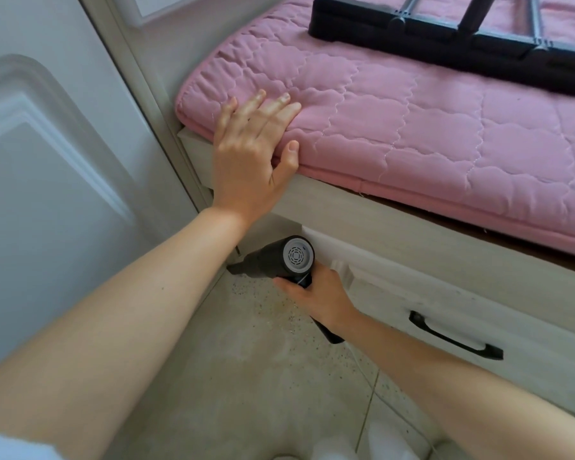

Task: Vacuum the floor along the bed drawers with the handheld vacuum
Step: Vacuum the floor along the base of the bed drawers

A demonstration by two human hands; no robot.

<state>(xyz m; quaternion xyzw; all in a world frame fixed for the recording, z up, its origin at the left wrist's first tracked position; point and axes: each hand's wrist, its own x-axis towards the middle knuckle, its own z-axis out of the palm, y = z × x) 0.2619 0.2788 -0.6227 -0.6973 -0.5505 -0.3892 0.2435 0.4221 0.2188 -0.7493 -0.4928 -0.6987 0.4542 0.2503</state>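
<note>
Vacuuming is under way at the corner where the bed frame meets the white door (47, 161). The right hand (316, 298) has its fingers curled round the grip of the handheld vacuum (279, 260), with the end of the black handle showing below the wrist. The nozzle points down into the angle between floor (263, 376) and bed base, seemingly at or just above the floor; contact cannot be confirmed. The grey rear cap with its vent faces the camera.

The left hand (253, 151) lies flat on the near corner of the pink quilted mattress pad (412, 134), fingers straight and spread, thumb over the pad's edge; it holds nothing and seems to serve as a brace.

Dark specks lie on the floor just beside the nozzle, along the foot of the drawer (462, 313) with the black handle (455, 336), so most of that strip probably remains to be done.

Judging by its size and one-handed hold, the vacuum is light, rigid plastic, smooth but easy to steer. The pistol grip is the right place to hold it, keeping fingers off the rear vent. A black bar-shaped frame (445, 38) rests on the far side of the pad.
</note>
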